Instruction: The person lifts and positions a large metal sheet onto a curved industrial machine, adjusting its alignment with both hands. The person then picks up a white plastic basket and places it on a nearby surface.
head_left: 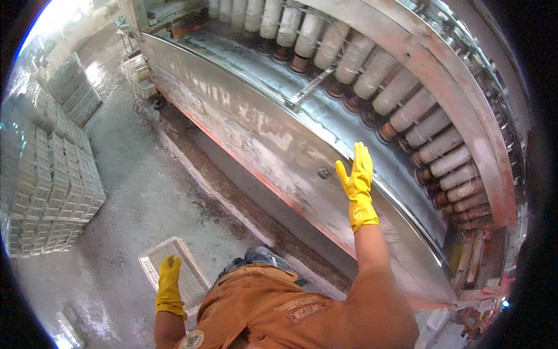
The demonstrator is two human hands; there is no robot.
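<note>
- The right hand (357,181), in a yellow rubber glove, is reaching up over the sloped metal front panel (273,145) of a long machine, fingers straight and close together, palm flat, holding nothing.
- It is hovering just at the panel's upper edge, near the shiny trough (325,110) that runs along behind that edge; whether it is touching the metal cannot be told.
- Beyond the trough, a curving row of pale bobbins (407,110) is sitting on rust-coloured bases.
- The left hand (169,283), also gloved in yellow, is hanging low with fingers loosely curled, over the near edge of a white plastic crate (168,256) lying on the wet floor (133,192); a grip cannot be told.
- Stacks of white crates (52,174) are standing at the floor's left edge.
</note>
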